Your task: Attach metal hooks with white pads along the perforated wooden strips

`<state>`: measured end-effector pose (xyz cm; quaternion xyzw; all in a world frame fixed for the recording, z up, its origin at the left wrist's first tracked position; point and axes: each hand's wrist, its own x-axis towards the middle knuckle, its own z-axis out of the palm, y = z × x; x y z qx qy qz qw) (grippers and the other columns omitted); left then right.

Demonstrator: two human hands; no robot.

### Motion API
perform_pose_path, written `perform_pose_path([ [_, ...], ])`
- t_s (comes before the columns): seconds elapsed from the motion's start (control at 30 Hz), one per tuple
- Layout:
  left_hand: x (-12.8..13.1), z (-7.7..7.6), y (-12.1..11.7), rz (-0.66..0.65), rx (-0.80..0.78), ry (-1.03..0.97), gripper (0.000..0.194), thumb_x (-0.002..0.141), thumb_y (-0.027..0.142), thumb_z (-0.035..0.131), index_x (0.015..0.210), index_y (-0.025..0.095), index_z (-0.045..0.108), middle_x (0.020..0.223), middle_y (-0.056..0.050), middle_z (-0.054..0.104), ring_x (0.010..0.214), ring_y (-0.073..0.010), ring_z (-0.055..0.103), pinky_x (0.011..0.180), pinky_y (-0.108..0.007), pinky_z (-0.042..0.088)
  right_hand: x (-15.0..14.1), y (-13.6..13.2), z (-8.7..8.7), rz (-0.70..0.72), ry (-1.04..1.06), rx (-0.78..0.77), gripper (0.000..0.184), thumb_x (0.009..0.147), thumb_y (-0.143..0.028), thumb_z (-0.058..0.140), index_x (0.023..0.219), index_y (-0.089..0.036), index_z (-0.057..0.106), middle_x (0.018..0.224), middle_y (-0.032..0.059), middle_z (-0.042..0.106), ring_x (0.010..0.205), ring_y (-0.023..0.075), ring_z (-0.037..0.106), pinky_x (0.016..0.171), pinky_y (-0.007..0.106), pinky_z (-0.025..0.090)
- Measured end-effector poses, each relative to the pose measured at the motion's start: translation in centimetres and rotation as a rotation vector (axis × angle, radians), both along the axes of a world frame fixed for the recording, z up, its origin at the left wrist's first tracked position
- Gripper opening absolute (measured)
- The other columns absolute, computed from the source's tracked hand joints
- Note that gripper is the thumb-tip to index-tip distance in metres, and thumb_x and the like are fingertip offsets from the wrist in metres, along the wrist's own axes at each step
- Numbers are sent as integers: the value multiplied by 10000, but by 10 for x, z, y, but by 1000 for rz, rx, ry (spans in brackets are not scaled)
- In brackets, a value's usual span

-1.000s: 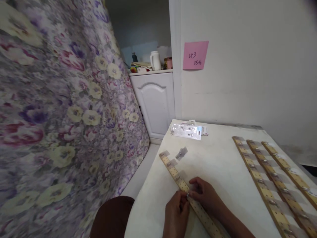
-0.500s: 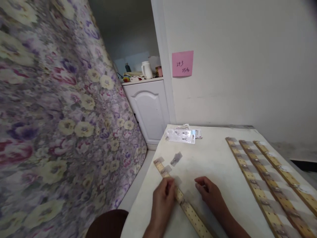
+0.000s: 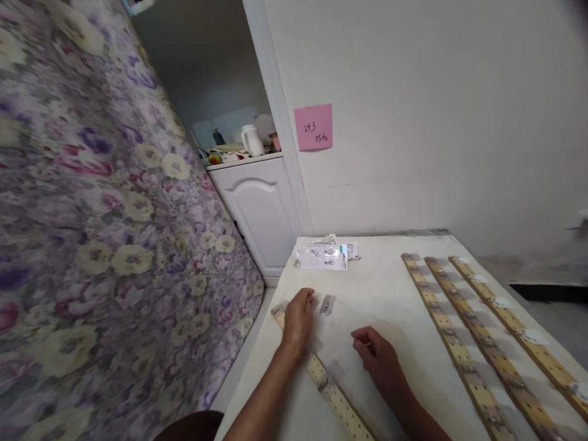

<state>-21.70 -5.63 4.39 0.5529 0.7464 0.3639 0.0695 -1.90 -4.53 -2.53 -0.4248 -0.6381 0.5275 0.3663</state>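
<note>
- Across the whole view's lower half spreads the desk [image 3: 376,288]; its left edge runs close to the work, so anything nudged outward there could drop to the floor.
- Along the right edge lie three perforated strips [image 3: 478,329], side by side with narrow gaps; a stray right elbow could knock them together and disturb the small pieces on them.
- Beside the left edge, slanting from near the far left part towards the near edge, lies the single strip [image 3: 342,407]. The left forearm crosses above it; a low wrist could drag it askew or over that edge.
- The left hand [image 3: 299,315] reaches past that strip, fingers drawn narrow; whether they hold anything cannot be told.
- The right hand [image 3: 374,349] sits inward from the strip, thumb and forefinger nearly together, nothing visible between them.
- At the far left corner lies the blister pack [image 3: 320,256]; an overlong reach could shove it off.
- Just beside the left fingertips lies a small clear packet [image 3: 327,304]; being thin and flat, it could slide instead of lifting.
- On the single strip, a metal clip [image 3: 323,386] could snag a sleeve or finger.
</note>
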Motion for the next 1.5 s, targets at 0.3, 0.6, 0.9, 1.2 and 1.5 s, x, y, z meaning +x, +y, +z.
perform_pose_path([
  [0.3, -18, 7, 9, 42, -114, 83, 168, 823, 141, 460, 837, 205, 615, 773, 5, 660, 736, -147, 584, 673, -230, 387, -1, 2, 1, -33, 9, 2, 236, 773, -379, 501, 848, -190, 621, 752, 43, 679, 593, 170, 593, 505, 270, 446],
  [0.6, 14, -7, 23, 24, -220, 160, 167, 759, 84, 498, 646, 188, 563, 695, -38, 629, 717, -182, 574, 680, -269, 346, 1, 2, 8, -39, 8, 3, 225, 772, -363, 487, 835, -188, 613, 742, 39, 674, 572, 162, 581, 510, 270, 446],
  [0.9, 31, 12, -6, 18, -67, -79, 167, 800, 188, 458, 645, 212, 514, 627, 25, 563, 661, -150, 555, 636, -238, 358, 0, 1, 12, -33, 113, -61, 230, 743, -364, 509, 845, -185, 613, 692, 2, 629, 491, 125, 541, 446, 243, 428],
  [1.2, 84, 4, -54, -82, -68, -684, 207, 785, 404, 503, 723, 206, 500, 495, 60, 537, 412, -113, 508, 439, -218, 405, -2, -8, 23, 145, 333, -157, 283, 721, -408, 631, 871, -172, 590, 691, -18, 594, 498, 97, 527, 409, 205, 389],
  [1.5, 96, -8, -85, -68, -26, -978, 293, 751, 472, 568, 712, 192, 486, 594, 31, 603, 427, -86, 514, 432, -199, 383, 8, -11, 30, 373, 410, -202, 314, 765, -434, 614, 908, -156, 647, 545, -51, 539, 448, 80, 449, 446, 217, 368],
])
